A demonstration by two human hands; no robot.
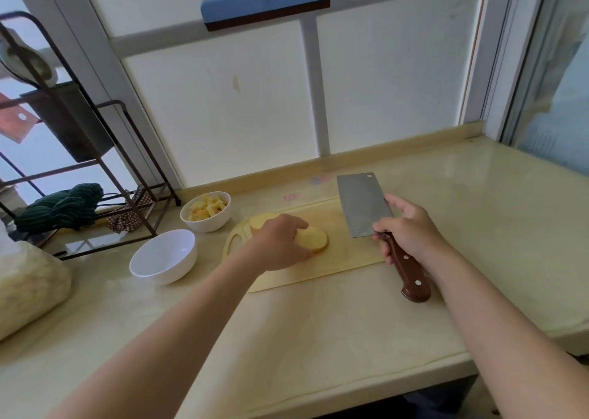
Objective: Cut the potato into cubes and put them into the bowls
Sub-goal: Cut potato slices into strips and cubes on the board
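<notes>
A pale wooden cutting board (344, 259) lies on the counter. On it my left hand (282, 243) grips a thick round potato slice (315, 239). More potato slices (263, 220) lie behind that hand, partly hidden. My right hand (411, 227) holds a cleaver (363, 208) by its brown riveted handle, blade raised to the right of the slice. A white bowl (206, 212) at the back left holds several potato cubes. A second white bowl (163, 256), nearer, holds nothing.
A dark metal rack (95, 170) with a green cloth stands at the far left. A clear bag of pale contents (28, 288) lies at the left edge. A frosted window rises behind the beige counter (318, 339), with a blue squeegee (264, 2) hanging above.
</notes>
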